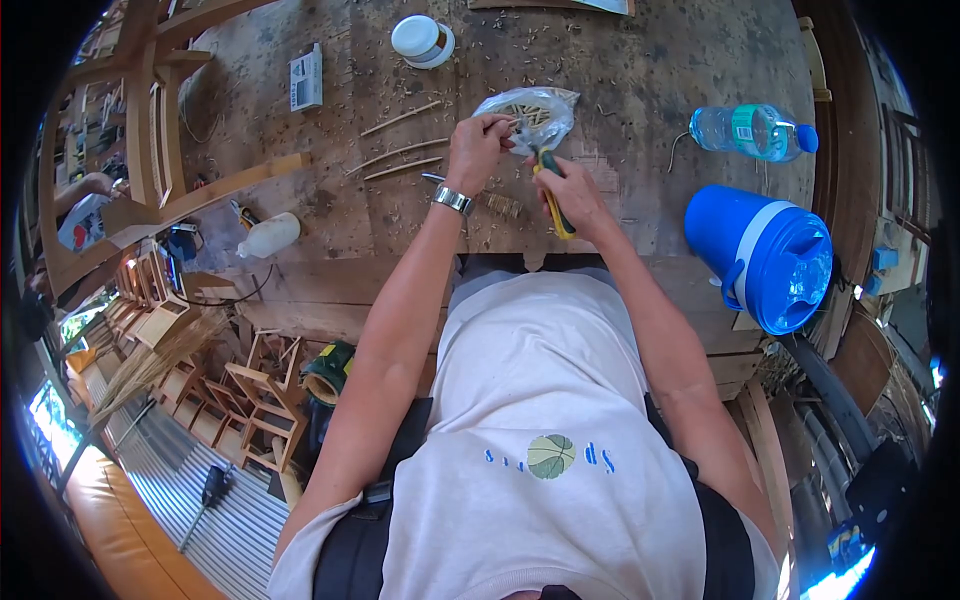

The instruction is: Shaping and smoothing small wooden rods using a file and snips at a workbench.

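Note:
My left hand [477, 150] is closed, its fingertips pinched together at the left edge of a clear plastic bag [560, 128]. Whatever sits between those fingertips is too small to name. Inside the open bag lie many short, pale wooden sticks [532, 116]. My right hand [575, 197] grips a pair of pliers [550, 165] by yellow and dark green handles. The jaws point up toward the bag's lower edge and are partly hidden. Between my wrists a small brownish bundle [500, 204] lies on the wooden table [620, 150].
Thin curved strips [400, 153] and scattered chips lie left of the bag. Around them stand a white tub [422, 41], a small box [306, 78], a white bottle [270, 235], a water bottle [750, 133] and a blue jug [760, 258]. A wooden frame [150, 130] rises at left, another person's hand [98, 184] beside it.

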`<state>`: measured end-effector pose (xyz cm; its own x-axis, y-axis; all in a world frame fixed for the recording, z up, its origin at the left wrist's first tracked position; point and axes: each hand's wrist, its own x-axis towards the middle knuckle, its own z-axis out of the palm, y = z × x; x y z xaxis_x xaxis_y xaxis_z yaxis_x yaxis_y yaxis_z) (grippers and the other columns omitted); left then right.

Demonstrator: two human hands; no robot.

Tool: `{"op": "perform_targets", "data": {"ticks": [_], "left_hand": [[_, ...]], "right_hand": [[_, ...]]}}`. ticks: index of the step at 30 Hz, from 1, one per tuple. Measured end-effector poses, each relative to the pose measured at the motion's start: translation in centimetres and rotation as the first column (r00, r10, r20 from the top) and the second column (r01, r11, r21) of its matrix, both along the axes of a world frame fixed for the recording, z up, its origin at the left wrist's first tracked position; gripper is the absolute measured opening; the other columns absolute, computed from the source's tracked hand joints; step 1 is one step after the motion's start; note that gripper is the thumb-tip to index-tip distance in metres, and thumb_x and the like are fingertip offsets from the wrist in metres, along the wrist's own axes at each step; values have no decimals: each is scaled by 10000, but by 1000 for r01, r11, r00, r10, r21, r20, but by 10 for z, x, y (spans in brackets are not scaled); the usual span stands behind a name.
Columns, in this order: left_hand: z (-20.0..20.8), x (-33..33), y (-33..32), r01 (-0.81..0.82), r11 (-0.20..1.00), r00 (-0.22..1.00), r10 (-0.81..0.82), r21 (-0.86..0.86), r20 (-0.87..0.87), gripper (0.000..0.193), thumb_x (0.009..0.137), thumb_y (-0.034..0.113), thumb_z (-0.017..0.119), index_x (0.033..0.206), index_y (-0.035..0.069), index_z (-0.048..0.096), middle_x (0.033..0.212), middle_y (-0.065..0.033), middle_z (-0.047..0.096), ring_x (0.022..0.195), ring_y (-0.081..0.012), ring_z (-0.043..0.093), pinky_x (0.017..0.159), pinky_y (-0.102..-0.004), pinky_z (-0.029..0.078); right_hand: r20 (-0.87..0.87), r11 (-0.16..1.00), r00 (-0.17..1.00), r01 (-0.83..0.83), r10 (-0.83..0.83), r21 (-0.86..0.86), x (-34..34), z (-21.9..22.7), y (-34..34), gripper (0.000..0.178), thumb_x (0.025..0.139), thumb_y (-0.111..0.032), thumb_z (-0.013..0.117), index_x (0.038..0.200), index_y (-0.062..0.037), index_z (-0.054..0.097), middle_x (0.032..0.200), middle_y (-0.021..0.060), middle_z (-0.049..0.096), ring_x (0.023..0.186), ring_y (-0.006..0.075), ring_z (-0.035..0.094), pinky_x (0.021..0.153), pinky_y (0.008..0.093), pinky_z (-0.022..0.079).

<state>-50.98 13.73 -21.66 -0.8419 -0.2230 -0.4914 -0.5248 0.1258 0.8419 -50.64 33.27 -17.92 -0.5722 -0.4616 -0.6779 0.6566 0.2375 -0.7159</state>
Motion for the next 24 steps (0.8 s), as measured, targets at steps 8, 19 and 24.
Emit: {"op": "perform_targets", "data": {"ticks": [8,19,24], "left_hand": [[3,42,-24,-204,972,968,183,-113,-171,214,983,96,627,1137,-12,729,945,-48,733,858,-118,708,762,-265,556],[-39,93,-109,-211,604,971,38,-768,-237,230,820,81,768,1044,121,734,1043,-62,680,1021,-279,631,897,-391,492],[-38,105,-120,26,488,979,-190,-872,-77,148,843,147,749,987,128,718,1034,-53,641,1034,-281,597,852,-417,459]], "right_hand": [[50,999,998,34,-32,-37,20,4,17,483,918,-213,577,1369,-40,574,868,14,580,735,93,589,691,266,508],[-61,976,979,-189,196,111,64,0,33,561,921,-214,574,1442,-20,504,907,25,573,812,117,595,787,281,488],[-82,956,961,-250,264,155,61,5,28,571,920,-216,572,1450,-16,503,898,22,570,810,124,590,784,285,483]]}}
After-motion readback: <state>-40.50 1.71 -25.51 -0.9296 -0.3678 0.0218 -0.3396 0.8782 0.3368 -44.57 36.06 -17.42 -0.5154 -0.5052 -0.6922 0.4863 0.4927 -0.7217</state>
